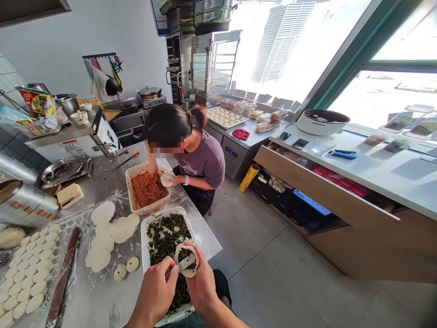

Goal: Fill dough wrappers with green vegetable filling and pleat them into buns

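My right hand [204, 286] cups a round dough wrapper [184, 272] with dark green filling in its middle. My left hand [156, 291] is closed on a small metal spatula [187, 262], and its blade rests on the filling in the wrapper. Both hands hover over the near end of a white tray of chopped green filling [144, 237]. Two pleated buns [120, 272] lie on the floured steel table [102, 182] to the left of the tray. Flat rolled wrappers [102, 237] are spread beyond them.
Across the table a seated person [201, 159] holds a wrapper beside a tray of red-orange filling [128, 175]. Several small dough pieces [27, 269] and a rolling pin [64, 273] lie at the left. Machines stand at far left, a wooden counter [324, 191] at right, tiled floor between.
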`<action>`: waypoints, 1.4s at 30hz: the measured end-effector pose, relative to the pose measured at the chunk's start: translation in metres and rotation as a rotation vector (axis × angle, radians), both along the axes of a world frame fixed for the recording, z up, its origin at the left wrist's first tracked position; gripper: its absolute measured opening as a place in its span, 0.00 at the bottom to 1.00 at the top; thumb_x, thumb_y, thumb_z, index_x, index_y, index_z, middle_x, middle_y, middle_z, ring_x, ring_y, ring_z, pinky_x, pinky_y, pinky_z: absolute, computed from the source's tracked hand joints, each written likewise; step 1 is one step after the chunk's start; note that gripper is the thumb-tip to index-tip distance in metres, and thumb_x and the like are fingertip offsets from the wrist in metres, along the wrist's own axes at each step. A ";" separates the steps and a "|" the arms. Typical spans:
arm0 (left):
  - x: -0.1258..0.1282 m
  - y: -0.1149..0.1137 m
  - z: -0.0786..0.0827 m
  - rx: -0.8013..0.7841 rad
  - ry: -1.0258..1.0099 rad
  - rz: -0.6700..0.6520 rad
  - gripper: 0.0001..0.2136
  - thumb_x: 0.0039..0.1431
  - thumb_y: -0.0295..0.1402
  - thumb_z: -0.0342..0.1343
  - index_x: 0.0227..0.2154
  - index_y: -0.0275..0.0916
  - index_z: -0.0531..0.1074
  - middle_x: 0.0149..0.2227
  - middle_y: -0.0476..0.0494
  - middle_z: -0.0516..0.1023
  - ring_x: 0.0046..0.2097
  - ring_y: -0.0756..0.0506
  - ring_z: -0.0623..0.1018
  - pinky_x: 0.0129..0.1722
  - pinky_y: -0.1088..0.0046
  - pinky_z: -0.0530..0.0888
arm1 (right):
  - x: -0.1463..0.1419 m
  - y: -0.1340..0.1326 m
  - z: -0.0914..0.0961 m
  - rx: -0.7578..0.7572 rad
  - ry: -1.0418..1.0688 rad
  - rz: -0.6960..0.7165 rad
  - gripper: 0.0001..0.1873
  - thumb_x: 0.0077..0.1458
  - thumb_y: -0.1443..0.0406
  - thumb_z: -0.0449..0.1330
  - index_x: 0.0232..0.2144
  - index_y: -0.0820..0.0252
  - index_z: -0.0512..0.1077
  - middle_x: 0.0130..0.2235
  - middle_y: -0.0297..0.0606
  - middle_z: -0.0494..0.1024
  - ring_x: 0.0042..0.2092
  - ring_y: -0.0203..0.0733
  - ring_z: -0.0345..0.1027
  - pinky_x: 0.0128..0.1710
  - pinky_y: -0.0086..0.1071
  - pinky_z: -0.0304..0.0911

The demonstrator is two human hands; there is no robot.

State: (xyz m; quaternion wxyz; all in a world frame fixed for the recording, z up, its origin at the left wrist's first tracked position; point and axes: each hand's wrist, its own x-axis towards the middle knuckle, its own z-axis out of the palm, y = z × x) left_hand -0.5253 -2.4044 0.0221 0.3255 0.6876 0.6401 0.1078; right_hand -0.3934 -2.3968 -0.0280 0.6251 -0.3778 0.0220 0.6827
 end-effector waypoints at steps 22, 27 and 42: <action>-0.014 -0.032 -0.046 0.782 0.317 -0.165 0.29 0.64 0.18 0.44 0.63 0.52 0.67 0.45 0.43 0.77 0.46 0.47 0.80 0.48 0.71 0.79 | 0.013 0.013 -0.009 -0.035 0.231 0.109 0.17 0.59 0.55 0.63 0.45 0.60 0.78 0.40 0.42 0.83 0.40 0.48 0.76 0.44 0.42 0.72; -0.022 -0.023 -0.034 0.487 -0.082 0.057 0.16 0.69 0.30 0.46 0.55 0.45 0.71 0.47 0.42 0.79 0.47 0.47 0.80 0.47 0.71 0.78 | 0.016 0.010 -0.004 -0.111 0.198 0.170 0.18 0.58 0.54 0.63 0.45 0.60 0.77 0.39 0.40 0.83 0.41 0.45 0.75 0.44 0.42 0.72; -0.014 0.013 -0.008 0.141 -0.267 -0.040 0.11 0.68 0.39 0.51 0.45 0.48 0.77 0.43 0.48 0.80 0.44 0.48 0.79 0.46 0.73 0.74 | 0.020 -0.017 0.005 0.142 -0.080 0.493 0.18 0.52 0.55 0.71 0.43 0.56 0.77 0.39 0.36 0.80 0.41 0.40 0.71 0.42 0.32 0.68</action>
